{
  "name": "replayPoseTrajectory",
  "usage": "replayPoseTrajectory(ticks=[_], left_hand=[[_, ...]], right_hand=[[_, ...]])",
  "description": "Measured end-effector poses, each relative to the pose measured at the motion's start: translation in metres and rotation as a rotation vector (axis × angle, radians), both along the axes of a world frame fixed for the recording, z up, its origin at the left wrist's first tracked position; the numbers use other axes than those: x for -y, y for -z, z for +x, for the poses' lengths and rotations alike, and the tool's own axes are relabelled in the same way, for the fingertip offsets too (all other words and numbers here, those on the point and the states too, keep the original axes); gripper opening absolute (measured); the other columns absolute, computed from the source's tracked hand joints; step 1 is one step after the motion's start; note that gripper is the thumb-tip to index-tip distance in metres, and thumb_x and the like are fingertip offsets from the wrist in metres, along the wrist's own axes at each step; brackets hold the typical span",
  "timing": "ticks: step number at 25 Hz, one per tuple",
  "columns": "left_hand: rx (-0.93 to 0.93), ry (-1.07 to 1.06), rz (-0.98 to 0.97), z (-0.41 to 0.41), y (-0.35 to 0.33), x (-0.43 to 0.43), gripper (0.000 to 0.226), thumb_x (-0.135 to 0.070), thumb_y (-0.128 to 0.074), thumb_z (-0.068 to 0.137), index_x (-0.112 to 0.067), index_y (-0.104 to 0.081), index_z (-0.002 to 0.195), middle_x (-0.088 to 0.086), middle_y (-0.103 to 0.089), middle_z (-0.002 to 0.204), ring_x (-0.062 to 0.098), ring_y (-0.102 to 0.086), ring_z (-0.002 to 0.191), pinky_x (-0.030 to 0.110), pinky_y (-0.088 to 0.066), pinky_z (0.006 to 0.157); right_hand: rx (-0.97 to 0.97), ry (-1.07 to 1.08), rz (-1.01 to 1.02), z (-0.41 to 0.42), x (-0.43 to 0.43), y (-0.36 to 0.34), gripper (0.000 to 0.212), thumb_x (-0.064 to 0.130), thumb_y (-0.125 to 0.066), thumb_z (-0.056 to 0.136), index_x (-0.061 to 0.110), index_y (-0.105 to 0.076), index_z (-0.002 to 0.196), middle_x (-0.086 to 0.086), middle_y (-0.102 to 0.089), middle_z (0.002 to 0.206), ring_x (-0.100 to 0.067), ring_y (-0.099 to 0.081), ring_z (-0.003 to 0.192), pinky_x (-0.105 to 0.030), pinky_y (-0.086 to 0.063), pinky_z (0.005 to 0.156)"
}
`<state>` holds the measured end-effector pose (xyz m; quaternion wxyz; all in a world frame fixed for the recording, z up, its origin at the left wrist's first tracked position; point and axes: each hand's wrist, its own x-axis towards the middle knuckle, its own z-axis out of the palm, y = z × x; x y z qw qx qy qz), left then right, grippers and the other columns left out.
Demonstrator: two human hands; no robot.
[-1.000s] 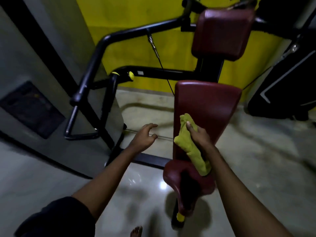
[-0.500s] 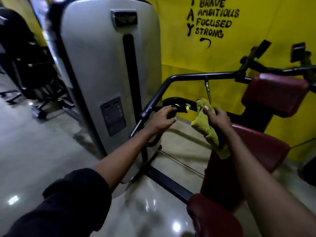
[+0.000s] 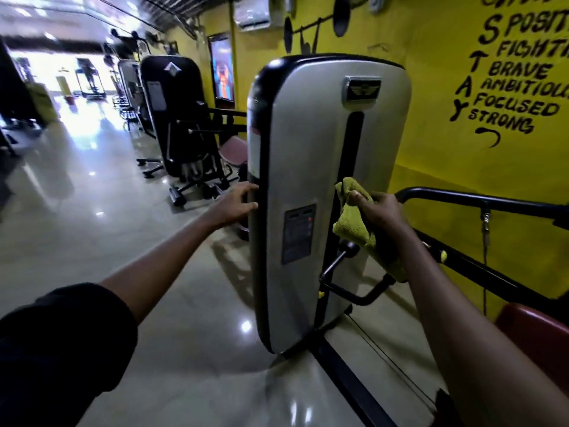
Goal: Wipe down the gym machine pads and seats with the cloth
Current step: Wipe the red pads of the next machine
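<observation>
My right hand (image 3: 380, 211) grips a yellow-green cloth (image 3: 357, 224) in front of the silver weight-stack cover (image 3: 304, 143), held up in the air away from any pad. My left hand (image 3: 237, 203) reaches forward with loosely bent fingers beside the cover's black left edge and holds nothing. A corner of the dark red seat pad (image 3: 535, 331) of the machine shows at the lower right. A second red seat (image 3: 234, 149) sits behind the cover on the neighbouring machine.
A black frame bar (image 3: 480, 200) and a cable (image 3: 486, 229) run along the yellow wall on the right. Another black machine (image 3: 175, 118) stands further back. Glossy tiled floor (image 3: 92, 211) stretches off to the left toward a bright doorway.
The view has swung up and left, away from the red backrest pad. My right hand lifted the cloth off the pad. My left hand moved from the frame bar toward the cover's edge.
</observation>
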<state>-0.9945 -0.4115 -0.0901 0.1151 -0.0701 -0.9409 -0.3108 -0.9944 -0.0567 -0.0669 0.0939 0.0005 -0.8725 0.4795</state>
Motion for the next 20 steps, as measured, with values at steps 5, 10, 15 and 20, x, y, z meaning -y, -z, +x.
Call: replayPoseTrajectory(ticks=[5,10,15,20], left_hand=[[-0.063,-0.089,0.003,0.021,-0.019,0.112,0.049,-0.029,-0.067,0.086,-0.023,-0.056,0.133,-0.005,-0.053,0.130,0.013,-0.052,0.118,0.031,-0.040,0.103],[-0.061,-0.190,-0.031,0.012,-0.026,0.222,0.051,-0.026,-0.067,0.087,-0.020,-0.054,0.136,0.008,-0.052,0.138,0.027,-0.055,0.121,0.028,-0.039,0.092],[-0.083,-0.229,-0.051,-0.015,-0.023,0.308,0.052,-0.030,-0.066,0.087,-0.023,-0.053,0.137,0.003,-0.049,0.143,0.023,-0.046,0.131,0.035,-0.036,0.106],[-0.087,-0.276,-0.029,-0.069,-0.007,0.373,0.047,-0.024,-0.067,0.088,-0.026,-0.055,0.133,0.002,-0.053,0.137,0.021,-0.054,0.120,0.028,-0.036,0.097]], right_hand=[[-0.019,-0.061,0.051,-0.022,0.098,-0.011,0.062,0.071,-0.061,0.083,0.020,-0.071,0.118,-0.008,-0.073,0.110,-0.030,-0.067,0.106,-0.045,-0.055,0.093],[-0.050,-0.103,0.068,-0.047,0.210,-0.026,0.055,0.066,-0.060,0.088,0.023,-0.071,0.121,-0.010,-0.072,0.114,-0.031,-0.064,0.112,-0.039,-0.052,0.093],[-0.060,-0.152,0.033,-0.083,0.319,-0.018,0.053,0.059,-0.061,0.092,0.022,-0.067,0.129,-0.008,-0.071,0.118,-0.027,-0.065,0.109,-0.036,-0.052,0.091],[-0.077,-0.212,0.083,-0.149,0.405,-0.003,0.051,0.061,-0.060,0.091,0.023,-0.069,0.124,-0.008,-0.072,0.110,-0.030,-0.065,0.108,-0.033,-0.049,0.082]])
